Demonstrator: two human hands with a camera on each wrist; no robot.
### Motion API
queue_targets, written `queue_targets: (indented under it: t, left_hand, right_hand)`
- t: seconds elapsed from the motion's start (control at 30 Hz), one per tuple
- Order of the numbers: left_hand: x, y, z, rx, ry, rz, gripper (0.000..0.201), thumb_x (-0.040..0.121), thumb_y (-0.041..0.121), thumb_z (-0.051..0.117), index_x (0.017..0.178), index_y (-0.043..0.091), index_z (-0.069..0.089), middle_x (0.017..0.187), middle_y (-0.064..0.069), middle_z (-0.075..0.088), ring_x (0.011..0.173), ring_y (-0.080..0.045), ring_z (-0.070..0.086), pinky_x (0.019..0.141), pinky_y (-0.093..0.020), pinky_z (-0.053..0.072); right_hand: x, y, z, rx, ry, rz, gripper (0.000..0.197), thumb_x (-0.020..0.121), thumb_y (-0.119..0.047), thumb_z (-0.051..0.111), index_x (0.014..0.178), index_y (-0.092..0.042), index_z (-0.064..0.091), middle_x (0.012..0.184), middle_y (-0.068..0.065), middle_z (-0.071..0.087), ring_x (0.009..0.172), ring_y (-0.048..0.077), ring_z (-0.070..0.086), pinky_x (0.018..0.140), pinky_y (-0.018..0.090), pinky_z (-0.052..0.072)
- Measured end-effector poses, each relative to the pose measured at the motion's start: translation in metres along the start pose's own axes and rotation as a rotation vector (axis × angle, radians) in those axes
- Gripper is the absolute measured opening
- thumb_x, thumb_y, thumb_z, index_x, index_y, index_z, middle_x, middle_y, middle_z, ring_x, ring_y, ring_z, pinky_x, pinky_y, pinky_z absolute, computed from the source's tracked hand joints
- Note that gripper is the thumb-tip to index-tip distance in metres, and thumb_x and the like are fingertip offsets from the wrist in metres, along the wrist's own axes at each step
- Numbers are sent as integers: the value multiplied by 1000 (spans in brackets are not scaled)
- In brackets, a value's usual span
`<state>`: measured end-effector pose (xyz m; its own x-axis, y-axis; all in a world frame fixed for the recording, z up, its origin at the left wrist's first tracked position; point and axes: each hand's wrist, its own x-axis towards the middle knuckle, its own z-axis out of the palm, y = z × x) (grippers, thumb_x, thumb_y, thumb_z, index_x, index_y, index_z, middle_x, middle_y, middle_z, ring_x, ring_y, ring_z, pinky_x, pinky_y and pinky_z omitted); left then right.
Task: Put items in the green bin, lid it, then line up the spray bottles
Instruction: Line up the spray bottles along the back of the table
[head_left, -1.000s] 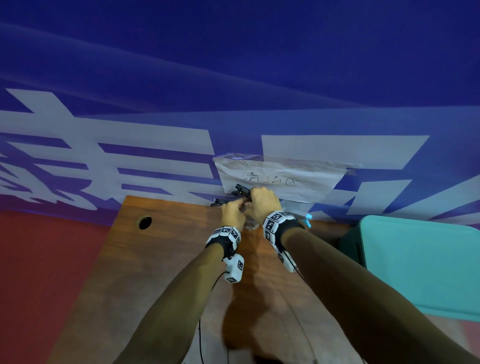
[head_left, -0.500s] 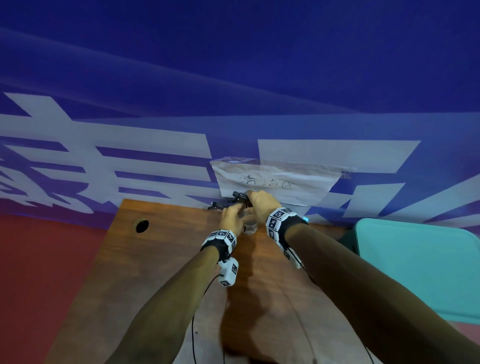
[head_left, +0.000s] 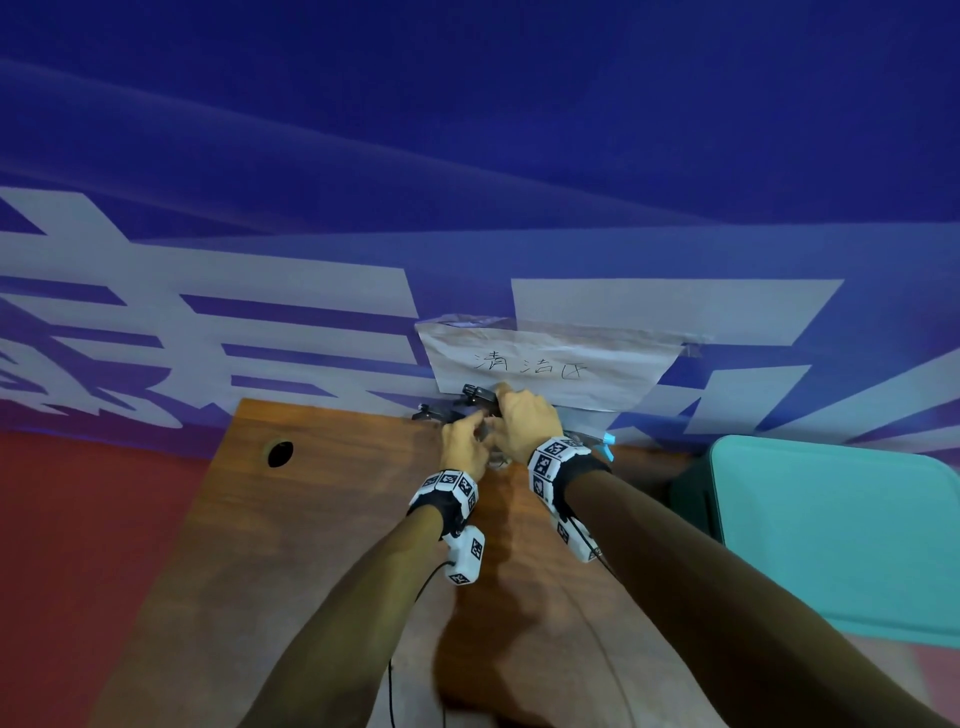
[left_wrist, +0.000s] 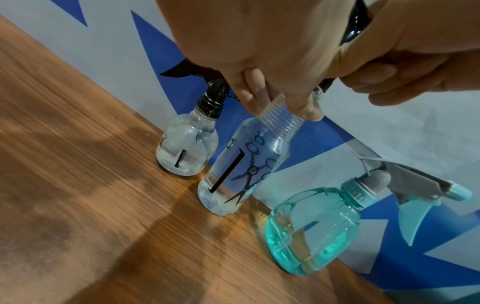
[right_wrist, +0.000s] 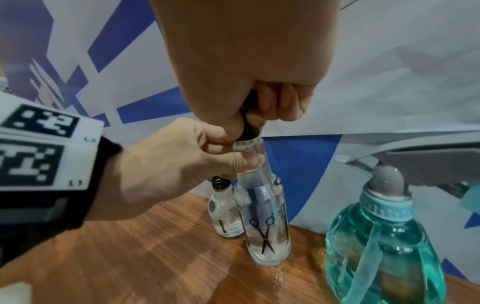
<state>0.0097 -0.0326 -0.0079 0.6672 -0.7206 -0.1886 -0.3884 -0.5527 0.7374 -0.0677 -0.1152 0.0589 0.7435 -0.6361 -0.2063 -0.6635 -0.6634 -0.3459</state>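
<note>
Three spray bottles stand along the table's back edge against the wall. On the left is a small clear bottle (left_wrist: 185, 152) with a black sprayer, in the middle a tall clear bottle (left_wrist: 241, 174) printed with scissors, and on the right a teal bottle (left_wrist: 311, 232). My left hand (left_wrist: 280, 105) pinches the tall bottle's ribbed neck (right_wrist: 253, 176). My right hand (right_wrist: 259, 111) grips that bottle's black spray head (right_wrist: 249, 127) from above. In the head view both hands (head_left: 465, 441) (head_left: 524, 423) meet there and hide most of the bottles. The green bin (head_left: 691, 499) stands to the right under its turquoise lid (head_left: 841, 535).
The wooden table (head_left: 311, 545) has a round cable hole (head_left: 280, 453) at its back left. A paper sign (head_left: 545, 364) is taped to the blue banner wall just behind the bottles. Red floor lies to the table's left.
Both hands keep their hold on the tall clear bottle at the back of the table. Only the view has drifted slightly.
</note>
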Motion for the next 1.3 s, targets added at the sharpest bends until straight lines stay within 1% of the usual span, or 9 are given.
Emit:
queue_targets:
  t: [0.4,0.57,0.67,0.77,0.83,0.97,1.07,1.23,1.3]
  left_hand:
    - [-4,5,-6,-7,-31,-1,26,89,-4,60,113,1,68,105,-22,70,99,-38,65,88,-42,52]
    - [7,-12,5,-38,-48,-34,24,84,13,70,107,19,71,95,-11,73,92,-34,68,83,-47,58]
    - [0,-3,0,24,-70,-6,32,88,6,66,119,13,66,104,-12,71,96,-30,66,88,-39,56]
    - [-12,-2,-5,-47,-33,-32,46,88,-10,62,131,5,62,119,-10,68,107,-21,65,89,-15,48]
    - [-17,-13,-7,-56,-9,-75,40,88,-8,64,126,5,65,119,-8,69,109,-20,67,94,-17,49]
    - [-28,-33,-18,9,33,-147,15,89,3,66,99,12,74,89,-2,75,86,-18,70,86,-23,54]
    - [-36,-42,-27,19,10,-203,16,88,-2,66,99,8,73,91,-5,75,83,-15,67,81,-13,46]
    - [-38,-47,-38,44,18,-208,13,83,-4,70,91,7,73,83,-5,73,75,-15,65,84,-30,58]
    - [-38,-41,-42,62,16,-187,12,84,-2,69,94,5,73,86,-7,75,75,-13,65,78,-20,54]
  right_hand:
    - [-2,1,-1,-22,7,-2,37,91,-32,66,117,-12,47,101,13,68,94,36,65,76,41,51]
    - [-4,2,-5,-38,-21,-15,31,96,-30,62,116,-12,47,100,13,68,94,36,66,75,40,51]
    - [-4,5,-8,-57,-29,-9,30,94,-27,64,115,-13,47,97,10,68,92,33,67,70,37,49]
    - [-7,10,-13,-79,-42,-13,34,95,-27,63,121,-13,45,99,9,68,92,33,67,72,39,51]
    - [-10,13,-16,-76,-55,-5,35,95,-28,61,123,-15,45,96,8,66,91,33,67,74,41,53]
    - [-18,21,-23,-74,-62,21,35,95,-25,60,125,-16,45,93,6,64,90,33,66,74,41,54]
    - [-19,23,-28,-113,-85,28,39,95,-29,62,127,-13,46,102,9,66,93,32,67,75,41,55]
    - [-20,10,-38,-195,-92,-1,56,89,-39,70,129,-11,42,114,8,61,104,30,65,82,41,54]
    - [-23,2,-40,-309,-9,-30,61,88,-40,70,133,-9,42,126,10,58,115,32,58,90,43,50]
